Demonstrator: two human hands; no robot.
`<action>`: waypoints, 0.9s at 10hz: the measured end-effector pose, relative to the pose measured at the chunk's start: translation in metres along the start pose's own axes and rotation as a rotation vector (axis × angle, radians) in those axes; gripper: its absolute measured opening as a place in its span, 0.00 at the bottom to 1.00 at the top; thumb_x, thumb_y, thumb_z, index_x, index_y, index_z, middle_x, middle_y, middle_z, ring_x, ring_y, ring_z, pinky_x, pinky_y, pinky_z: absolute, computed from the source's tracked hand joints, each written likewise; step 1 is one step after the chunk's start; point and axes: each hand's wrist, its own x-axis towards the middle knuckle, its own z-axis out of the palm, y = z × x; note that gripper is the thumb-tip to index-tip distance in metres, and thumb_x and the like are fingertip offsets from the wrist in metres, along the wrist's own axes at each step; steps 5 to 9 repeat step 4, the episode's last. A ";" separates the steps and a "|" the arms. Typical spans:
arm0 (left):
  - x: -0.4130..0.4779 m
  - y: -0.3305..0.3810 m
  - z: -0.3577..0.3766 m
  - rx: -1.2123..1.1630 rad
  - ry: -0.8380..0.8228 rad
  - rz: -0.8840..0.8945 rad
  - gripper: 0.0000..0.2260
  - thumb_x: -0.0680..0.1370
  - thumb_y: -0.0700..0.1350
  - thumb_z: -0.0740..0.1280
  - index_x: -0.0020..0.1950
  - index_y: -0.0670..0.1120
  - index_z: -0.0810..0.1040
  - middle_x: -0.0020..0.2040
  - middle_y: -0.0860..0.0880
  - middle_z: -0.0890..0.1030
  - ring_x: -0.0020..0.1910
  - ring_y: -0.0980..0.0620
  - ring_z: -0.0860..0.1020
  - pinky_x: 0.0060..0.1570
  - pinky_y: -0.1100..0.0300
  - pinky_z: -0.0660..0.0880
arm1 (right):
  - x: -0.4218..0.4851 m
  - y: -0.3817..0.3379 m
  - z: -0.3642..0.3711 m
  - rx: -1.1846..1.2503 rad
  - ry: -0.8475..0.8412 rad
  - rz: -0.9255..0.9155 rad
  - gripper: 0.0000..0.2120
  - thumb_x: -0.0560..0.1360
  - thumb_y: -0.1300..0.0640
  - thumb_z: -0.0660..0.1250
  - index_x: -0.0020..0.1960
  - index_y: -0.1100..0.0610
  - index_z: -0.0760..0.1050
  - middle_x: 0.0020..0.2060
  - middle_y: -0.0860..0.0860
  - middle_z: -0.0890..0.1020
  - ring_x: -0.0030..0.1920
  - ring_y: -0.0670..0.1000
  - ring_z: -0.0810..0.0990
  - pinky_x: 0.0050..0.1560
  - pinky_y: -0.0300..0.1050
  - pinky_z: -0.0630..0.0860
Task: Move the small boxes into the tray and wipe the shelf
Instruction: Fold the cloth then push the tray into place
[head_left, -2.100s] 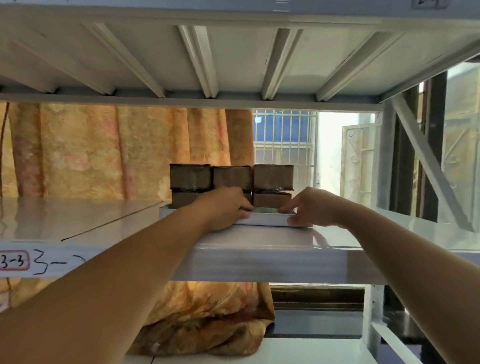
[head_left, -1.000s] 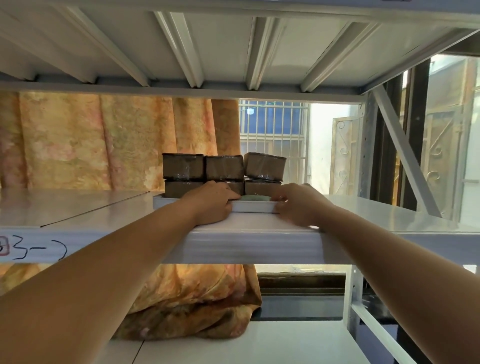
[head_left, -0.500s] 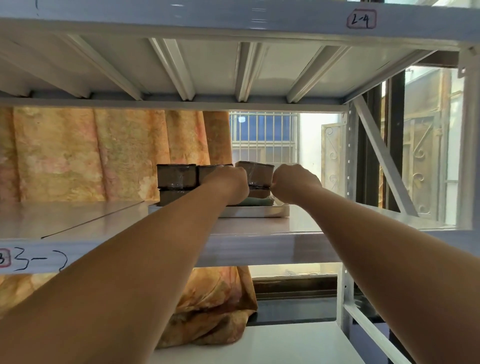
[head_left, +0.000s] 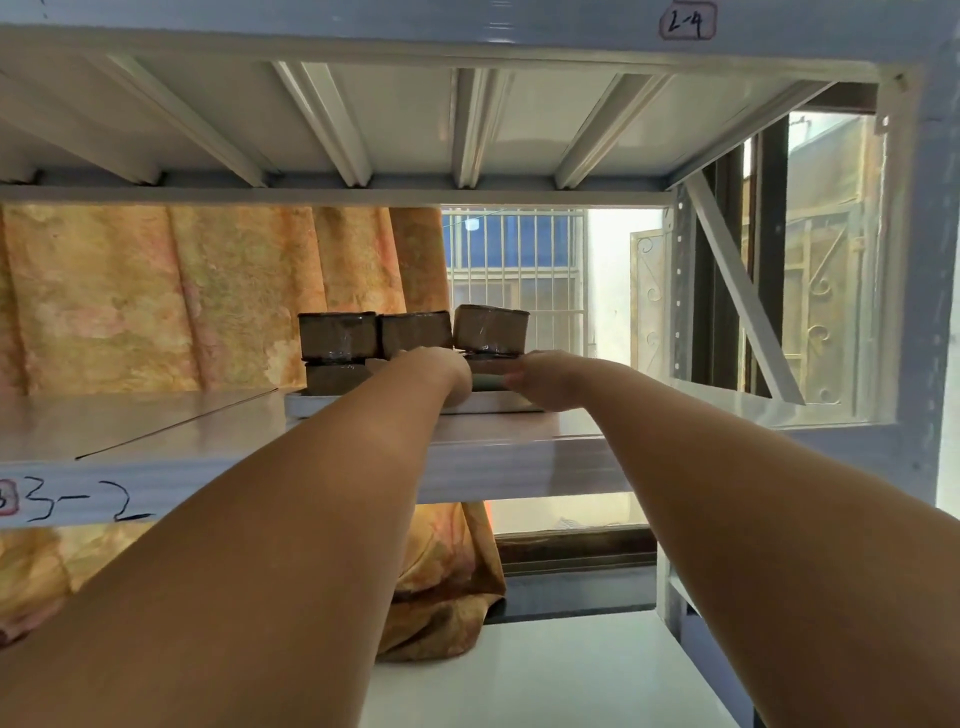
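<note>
Several small brown boxes (head_left: 337, 335) stand stacked in two layers in a shallow metal tray (head_left: 306, 404) on the white shelf (head_left: 156, 426). The right top box (head_left: 491, 327) sits slightly tilted. My left hand (head_left: 441, 371) and my right hand (head_left: 543, 376) reach over the tray's front edge, close together, knuckles toward me. A dark green cloth-like thing (head_left: 485, 383) shows in the gap between them, and both hands touch its ends. The fingers are hidden behind the backs of the hands, so their grip does not show.
The upper shelf's ribbed underside (head_left: 467, 119) hangs low above the boxes. A diagonal brace (head_left: 737, 280) and an upright post (head_left: 930, 260) stand at the right. An orange curtain (head_left: 182, 296) hangs behind. A lower shelf (head_left: 545, 670) lies below.
Both hands have dropped from the top row of boxes to the front of the tray, on either side of the green thing. The right top box now sits tilted.
</note>
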 end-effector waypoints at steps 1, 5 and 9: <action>-0.001 0.001 0.001 -0.007 0.000 0.013 0.18 0.79 0.39 0.53 0.67 0.39 0.70 0.67 0.38 0.71 0.66 0.39 0.70 0.68 0.47 0.67 | -0.002 0.004 0.005 -0.041 -0.037 -0.051 0.21 0.82 0.50 0.49 0.65 0.61 0.70 0.53 0.59 0.75 0.49 0.53 0.71 0.50 0.44 0.65; -0.027 -0.003 -0.008 -0.124 -0.043 0.131 0.26 0.81 0.58 0.52 0.73 0.42 0.64 0.70 0.44 0.69 0.68 0.46 0.69 0.66 0.54 0.63 | -0.008 0.001 -0.003 -0.027 -0.018 -0.057 0.27 0.79 0.41 0.53 0.74 0.52 0.61 0.70 0.60 0.66 0.71 0.61 0.61 0.70 0.53 0.60; -0.027 -0.003 -0.008 -0.124 -0.043 0.131 0.26 0.81 0.58 0.52 0.73 0.42 0.64 0.70 0.44 0.69 0.68 0.46 0.69 0.66 0.54 0.63 | -0.008 0.001 -0.003 -0.027 -0.018 -0.057 0.27 0.79 0.41 0.53 0.74 0.52 0.61 0.70 0.60 0.66 0.71 0.61 0.61 0.70 0.53 0.60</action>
